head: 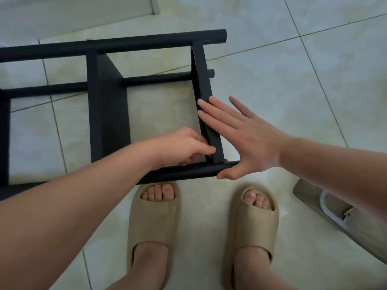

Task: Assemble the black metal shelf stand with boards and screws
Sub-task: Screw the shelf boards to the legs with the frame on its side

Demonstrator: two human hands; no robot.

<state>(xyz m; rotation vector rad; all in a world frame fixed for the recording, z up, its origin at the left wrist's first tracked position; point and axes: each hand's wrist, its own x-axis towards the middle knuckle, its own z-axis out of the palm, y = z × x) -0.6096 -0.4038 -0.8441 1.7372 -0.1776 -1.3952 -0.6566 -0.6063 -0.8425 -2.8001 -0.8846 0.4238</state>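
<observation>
From my feed, the black metal shelf stand (109, 101) lies on its side on the pale tiled floor (272, 80), running off the left edge of view, its round tubes going left to right and its flat boards crossing them from far to near. At the far left a light panel (79, 11) lies on the floor beyond the stand. A wide black board (107, 114) stands across the frame left of centre, and a narrower end board (204, 97) closes the right end. My left hand (184, 146) reaches in from the lower left to the near inner corner, where the end board meets the near tube (184, 172); its fingers (206, 149) are pressed together and curled against that corner, but I cannot tell whether they pinch a screw, since the spot is hidden by the hand. My right hand (247, 139) comes in from the right with its fingers (211, 109) spread and laid flat against the outer face of the end board, the thumb touching the end of the near tube. Below the stand, both feet in beige slippers (155, 222) stand on the tiles just beside the near tube. At the near right a grey metal piece with a shiny bracket (335, 208) lies on the floor, partly behind my right forearm.
</observation>
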